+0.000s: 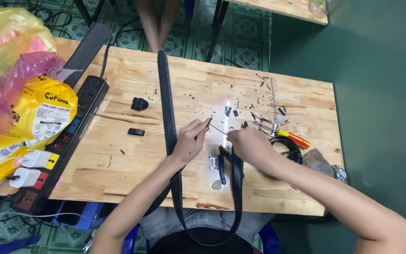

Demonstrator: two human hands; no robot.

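Over black belt (169, 117), hands pinch thin rod (218, 130).

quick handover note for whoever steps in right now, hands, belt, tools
Left hand: pinching one end of a thin metal pin beside the black belt.
Right hand: pinching the pin's other end, over the belt's near end.
Belt runs across the wooden table and loops off its near edge.
Pliers lie below the hands, screwdriver to the right.
Black scraps litter the table.
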